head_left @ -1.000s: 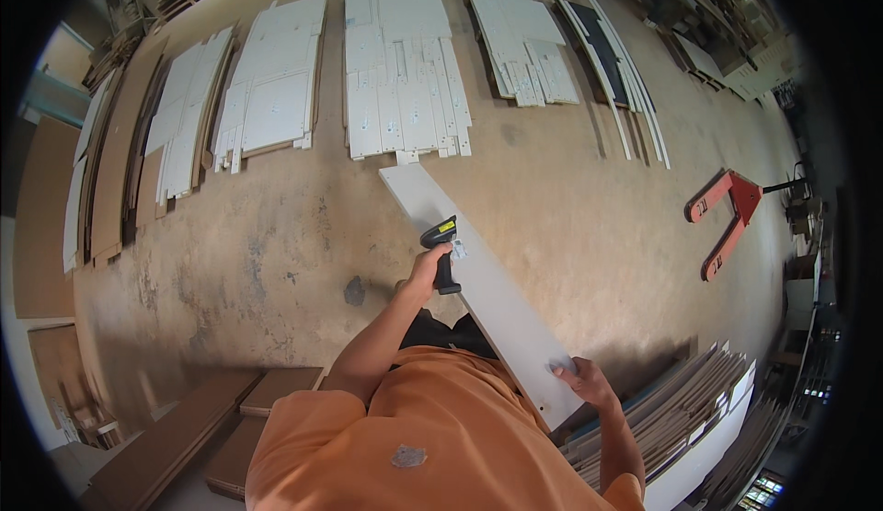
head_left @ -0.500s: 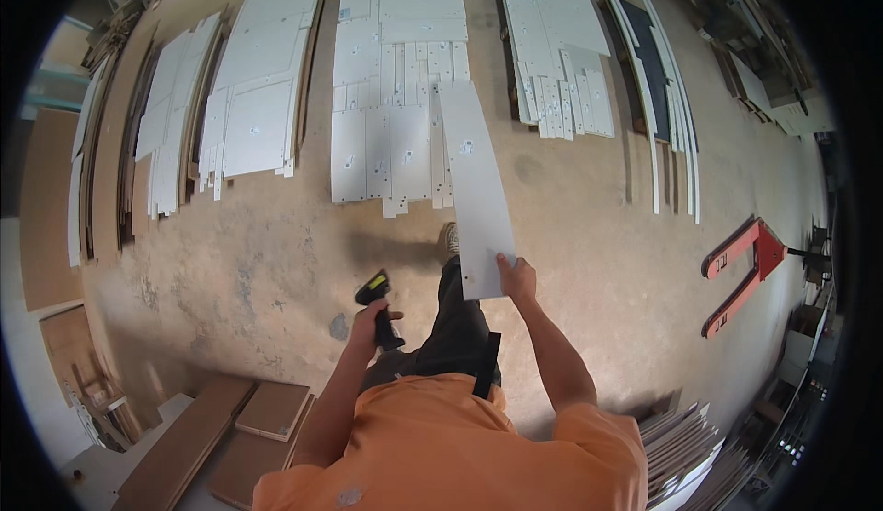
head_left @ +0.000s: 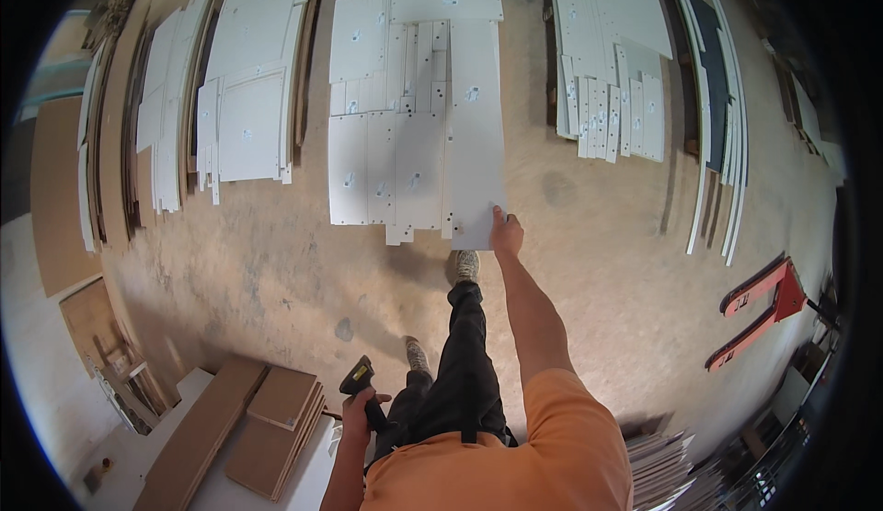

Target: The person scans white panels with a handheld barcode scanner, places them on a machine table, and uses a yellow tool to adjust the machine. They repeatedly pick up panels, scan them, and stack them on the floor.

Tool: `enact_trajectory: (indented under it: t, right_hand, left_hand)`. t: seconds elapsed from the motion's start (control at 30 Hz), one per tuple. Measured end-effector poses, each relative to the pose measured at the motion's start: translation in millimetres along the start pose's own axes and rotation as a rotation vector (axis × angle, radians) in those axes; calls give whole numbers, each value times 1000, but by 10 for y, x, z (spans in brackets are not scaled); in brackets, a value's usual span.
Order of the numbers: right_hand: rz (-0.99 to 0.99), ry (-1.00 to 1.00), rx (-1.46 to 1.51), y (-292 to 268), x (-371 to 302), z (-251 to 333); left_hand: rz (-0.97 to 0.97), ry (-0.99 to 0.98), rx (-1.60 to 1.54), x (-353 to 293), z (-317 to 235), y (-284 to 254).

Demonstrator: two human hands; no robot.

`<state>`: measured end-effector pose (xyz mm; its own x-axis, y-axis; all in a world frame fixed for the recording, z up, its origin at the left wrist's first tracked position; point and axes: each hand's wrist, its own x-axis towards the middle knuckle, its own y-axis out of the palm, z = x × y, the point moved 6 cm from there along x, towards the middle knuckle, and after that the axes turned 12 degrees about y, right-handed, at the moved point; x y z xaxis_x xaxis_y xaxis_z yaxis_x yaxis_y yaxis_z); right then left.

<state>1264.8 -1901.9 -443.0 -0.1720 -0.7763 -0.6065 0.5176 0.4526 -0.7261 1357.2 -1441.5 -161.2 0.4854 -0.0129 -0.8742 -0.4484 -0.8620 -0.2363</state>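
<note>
Hands apart: left hand (head_left: 357, 410) wrapped around scanner (head_left: 356, 376); stack (head_left: 361, 166) ahead, board (head_left: 475, 148) along its right edge, near end clamped in right hand (head_left: 507, 235). Likely placing step; next move seems to call for squaring board, then release.

This looks like a panel-furniture workshop or storeroom: a stained concrete floor (head_left: 589, 327) bears rows of drilled, stickered white panels (head_left: 363, 166) toward its far edge, a red pallet jack (head_left: 788, 295) near its right edge, and brown boards (head_left: 198, 437) near its near-left corner.
</note>
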Motion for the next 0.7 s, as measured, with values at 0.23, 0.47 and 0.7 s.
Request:
enact_trajectory:
  t: [0.23,0.47,0.7]
  right_hand:
    - [233,-111,-290,472,387,6]
    - [549,-317,-374,935,-565,-371]
    - [468,-560,-83,0,-2096,-281]
  left_hand:
    - [62,81,72,-4,-239,223]
    - [115,117,89,-119,-379,320]
    - [382,313,69,-157,-353,317]
